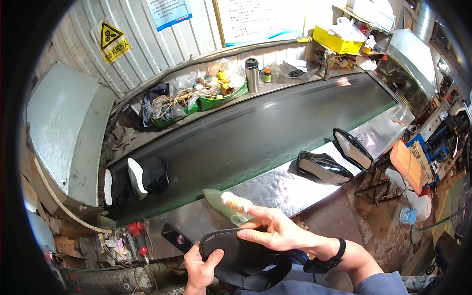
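In front of my body I hold a black shoe upper (233,248) with both hands; a rim and an opening show on it. My left hand (200,269) is closed on its left edge, thumb on top. My right hand (280,228) pinches its upper edge between thumb and fingers, and a finger with pale tape around it stretches out forward. Just beyond that finger is a green, pointed shoe last (214,199), partly hidden by the hand. A black flat object with a round spot (173,237) lies left of the upper on the metal ledge.
A dark conveyor belt (236,132) runs across, with white-soled black shoes (136,178) at its left. Two glossy black shoes (322,167) rest on the metal ledge (265,189). Behind stand a steel flask (252,76) and a green container (223,101). A wooden-topped stool (407,164) is at right.
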Motion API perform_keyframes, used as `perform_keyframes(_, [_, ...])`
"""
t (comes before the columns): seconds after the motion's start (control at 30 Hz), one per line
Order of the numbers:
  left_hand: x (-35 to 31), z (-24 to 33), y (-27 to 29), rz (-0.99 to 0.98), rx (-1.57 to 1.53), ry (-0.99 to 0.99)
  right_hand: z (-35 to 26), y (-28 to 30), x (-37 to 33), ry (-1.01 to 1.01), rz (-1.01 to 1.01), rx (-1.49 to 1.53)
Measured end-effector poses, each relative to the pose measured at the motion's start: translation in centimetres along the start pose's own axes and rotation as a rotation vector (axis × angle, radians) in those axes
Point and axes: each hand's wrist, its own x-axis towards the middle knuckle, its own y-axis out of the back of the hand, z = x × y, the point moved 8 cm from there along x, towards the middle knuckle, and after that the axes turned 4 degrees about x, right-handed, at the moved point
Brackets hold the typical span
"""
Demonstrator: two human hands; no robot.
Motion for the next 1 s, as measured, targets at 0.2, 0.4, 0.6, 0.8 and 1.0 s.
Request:
perform_keyframes(0.2, [0.4, -0.4, 0.9, 0.063, -0.072, -0.002, -1.1, -0.8, 0.2, 0.067, -0.157, 0.044])
perform_keyframes(0.4, [0.5, 0.0, 0.5, 0.053, -0.047, 0.022, 2.4, 0.5, 1.3, -0.119, -0.021, -0.108])
perform_keyframes(0.6, [0.4, -0.7, 3.4, 0.210, -0.225, 0.043, 7.5, 3.8, -1.5, -0.146, -0.036, 0.309])
perform_keyframes(0.8, [1.2, -1.0, 4.1, 0.288, -0.265, 0.033, 13.7, 3.5, -4.8, -0.343, -0.010, 0.753])
perform_keyframes(1.0, [2.9, -3.3, 3.4, 0.429, -0.450, 0.091, 17.7, 3.2, -6.3, -0.363, -0.003, 0.930])
